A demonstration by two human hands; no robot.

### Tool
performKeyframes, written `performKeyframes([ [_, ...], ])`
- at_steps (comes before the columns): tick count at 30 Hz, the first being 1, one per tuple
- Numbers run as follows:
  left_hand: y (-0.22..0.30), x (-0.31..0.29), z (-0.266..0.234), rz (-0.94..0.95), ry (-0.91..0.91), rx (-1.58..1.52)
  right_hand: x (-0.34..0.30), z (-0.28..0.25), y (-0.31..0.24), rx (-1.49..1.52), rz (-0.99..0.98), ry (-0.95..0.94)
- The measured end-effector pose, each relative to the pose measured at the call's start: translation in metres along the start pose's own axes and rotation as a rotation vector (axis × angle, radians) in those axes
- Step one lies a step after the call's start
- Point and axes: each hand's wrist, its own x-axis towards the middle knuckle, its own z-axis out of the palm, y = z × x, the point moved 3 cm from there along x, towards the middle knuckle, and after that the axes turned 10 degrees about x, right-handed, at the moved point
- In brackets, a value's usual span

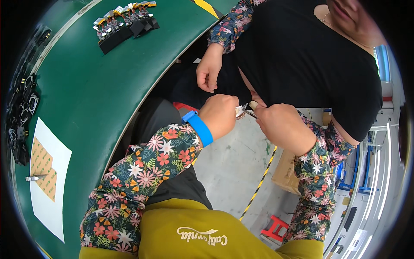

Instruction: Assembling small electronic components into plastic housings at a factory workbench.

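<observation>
Small white piece [239,112], pinched in the curled left hand [219,115], seems mid-adjustment with the slim dark metal tool [250,113] the closed right hand [282,128] grips, next calling for steady aim.

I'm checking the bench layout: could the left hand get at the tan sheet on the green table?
Likely yes: nothing seems to block the left hand from the tan sheet across the green table, though it is busy with a small white part and a metal tool overlaps the sheet.
</observation>
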Motion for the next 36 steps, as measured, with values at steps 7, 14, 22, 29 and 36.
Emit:
performKeyframes([
  [7, -0.002, 0.000, 0.004, 0.049, 0.029, 0.015, 0.001, 0.005, 0.001, -0.074, 0.015, -0.075],
  [14, -0.012, -0.008, -0.003, -0.056, -0.056, -0.017, -0.004, 0.007, 0.002, -0.118, -0.033, 0.025],
  [22, -0.027, -0.023, -0.006, -0.106, -0.010, -0.126, -0.034, 0.019, -0.028, 0.080, 0.083, -0.148],
  [29, -0.023, -0.023, -0.004, -0.237, -0.112, -0.357, -0.065, 0.043, -0.038, 0.387, 0.171, -0.134],
  [36, -0.014, -0.011, -0.004, -0.522, -0.315, -0.894, -0.087, 0.052, -0.035, 0.498, 0.205, -0.045],
])
